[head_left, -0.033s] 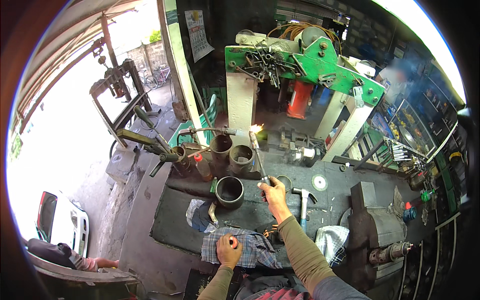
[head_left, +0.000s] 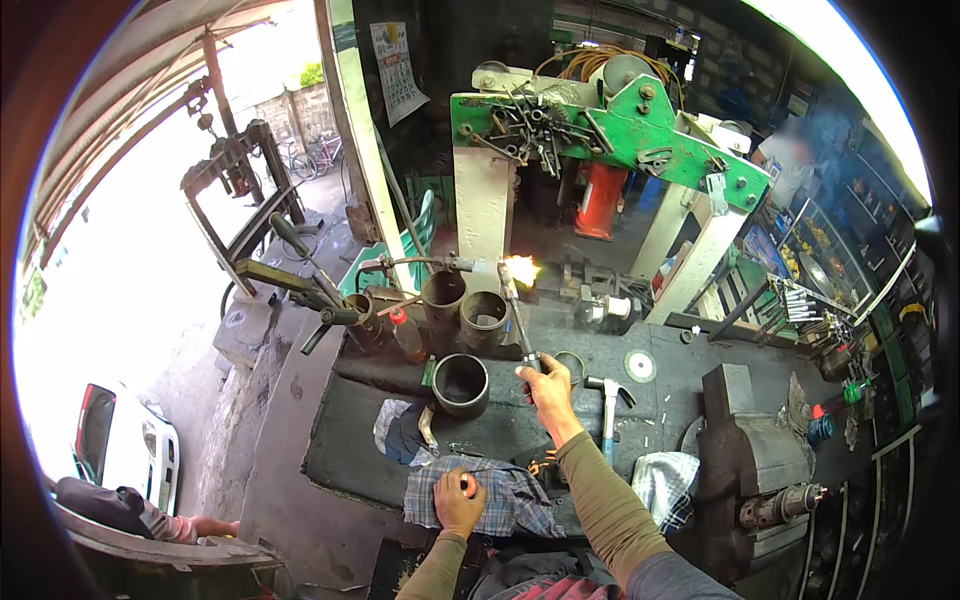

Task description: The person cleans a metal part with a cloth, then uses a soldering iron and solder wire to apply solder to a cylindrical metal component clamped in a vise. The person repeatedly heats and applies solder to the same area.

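Observation:
My right hand [head_left: 547, 392] is closed around the dark handle of a long metal rod [head_left: 517, 320]. The rod slants up and away from me. Its thick, pale far end sits in front of the nozzle of a pipe-like burner [head_left: 458, 264], and a bright yellow flame [head_left: 522, 271] flares right beside that end. My left hand [head_left: 459, 502] rests on a blue-grey plaid cloth [head_left: 515, 502] at the bench's near edge. Its fingers are curled round a small orange-red object [head_left: 468, 485], mostly hidden. Left of the rod stands an open dark metal cylinder [head_left: 461, 386].
Two more cylinders [head_left: 484, 319] and a red-capped bottle [head_left: 405, 335] stand behind. A hammer [head_left: 608, 415], pale disc [head_left: 639, 366] and checked cloth [head_left: 663, 485] lie right, before a heavy vise [head_left: 750, 440]. A green-and-white press frame [head_left: 640, 150] rises behind; a person [head_left: 790, 165] stands far right.
The flame by the rod's far end has grown larger and brighter and spreads further right. Both hands stay where they were.

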### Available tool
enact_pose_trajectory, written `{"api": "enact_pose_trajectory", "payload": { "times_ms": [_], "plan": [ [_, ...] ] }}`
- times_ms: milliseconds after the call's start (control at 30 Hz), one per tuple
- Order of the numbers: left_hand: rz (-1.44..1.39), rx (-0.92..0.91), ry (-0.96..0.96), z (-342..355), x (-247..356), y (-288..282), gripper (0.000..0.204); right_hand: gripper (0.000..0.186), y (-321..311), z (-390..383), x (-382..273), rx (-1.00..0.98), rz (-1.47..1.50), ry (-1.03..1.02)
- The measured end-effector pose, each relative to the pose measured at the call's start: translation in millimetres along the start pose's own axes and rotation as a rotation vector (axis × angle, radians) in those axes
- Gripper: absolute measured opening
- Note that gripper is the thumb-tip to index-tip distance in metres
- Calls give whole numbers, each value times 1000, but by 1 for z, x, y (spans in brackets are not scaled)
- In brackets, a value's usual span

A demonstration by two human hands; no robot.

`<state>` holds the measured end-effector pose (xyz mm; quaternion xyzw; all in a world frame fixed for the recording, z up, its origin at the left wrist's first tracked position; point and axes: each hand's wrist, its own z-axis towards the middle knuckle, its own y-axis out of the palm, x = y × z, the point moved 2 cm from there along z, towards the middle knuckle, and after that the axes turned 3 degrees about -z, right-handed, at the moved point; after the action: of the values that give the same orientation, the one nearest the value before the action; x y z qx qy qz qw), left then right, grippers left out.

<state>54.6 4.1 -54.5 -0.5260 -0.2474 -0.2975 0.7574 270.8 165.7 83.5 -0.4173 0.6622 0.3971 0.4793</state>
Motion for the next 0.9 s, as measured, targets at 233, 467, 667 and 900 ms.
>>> {"api": "enact_pose_trajectory", "payload": {
  "times_ms": [233, 467, 667, 900],
  "plan": [
    [279, -259, -15, 30, 14, -27, 45, 21, 13, 7, -11, 12, -68, -41],
    [437, -484, -108, 43, 19, -19, 48, 17, 46, -5, -24, 5, 19, 22],
    [310, -541, -83, 48, 14, -14, 40, 17, 71, -13, -29, 2, 102, 49],
    [167, -429, 92, 41, 15, -20, 21, 25, 82, -9, -16, 57, 76, 37]
  ]
}}
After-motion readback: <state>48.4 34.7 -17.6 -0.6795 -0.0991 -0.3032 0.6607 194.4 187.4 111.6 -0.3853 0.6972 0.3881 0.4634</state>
